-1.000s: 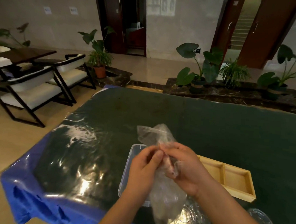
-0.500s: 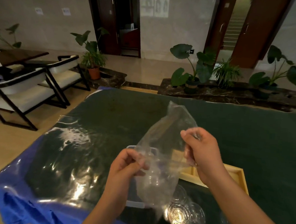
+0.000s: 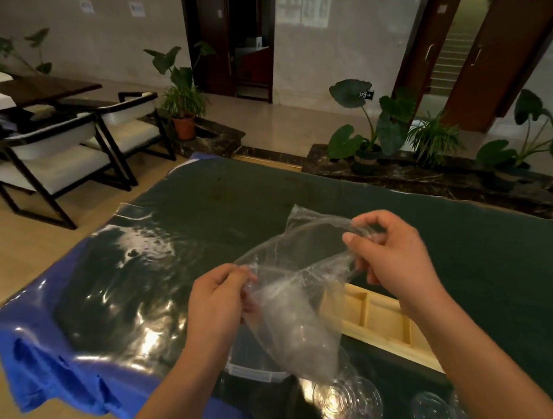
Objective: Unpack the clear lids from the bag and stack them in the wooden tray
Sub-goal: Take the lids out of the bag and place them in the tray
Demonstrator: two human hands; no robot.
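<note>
Bag (image 3: 299, 295) edges pinched by left hand (image 3: 216, 298), right hand (image 3: 392, 255), seemingly empty

Dark green table cover (image 3: 476, 254) under glossy clear film, blue cloth (image 3: 48, 367) draped off the near left corner, clear plastic box (image 3: 252, 366) on the table, white-cushioned black-framed chairs (image 3: 62, 151) at left, terracotta-potted plant (image 3: 184, 106), broad-leafed plants (image 3: 371, 124) on a dark marble ledge, dark wooden doorways behind

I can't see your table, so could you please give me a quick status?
Both hands, left and right, hold the bag open. Lids lie on the table. Wooden tray unobstructed.
</note>
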